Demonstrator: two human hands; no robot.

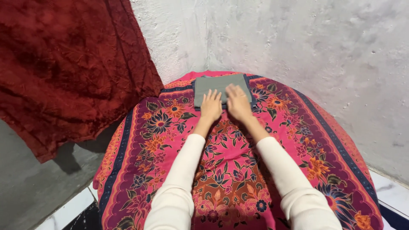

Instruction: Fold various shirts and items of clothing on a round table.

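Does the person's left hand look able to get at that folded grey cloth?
Yes, it seems so: the left hand already lies flat on the near edge of the folded grey cloth, beside the right hand, with nothing between.

The near edge of the folded grey cloth [219, 85] lies under the left hand [211, 106] and right hand [237, 103], so that edge is hidden. The bench itself is wholly covered by the pink flowered cloth [170, 127]; its surface and legs cannot be seen. Nearer than the grey cloth, both white sleeves [179, 187] are cut off by the bottom edge. Left of the grey cloth, the red curtain [64, 64] runs past the top and left edges.
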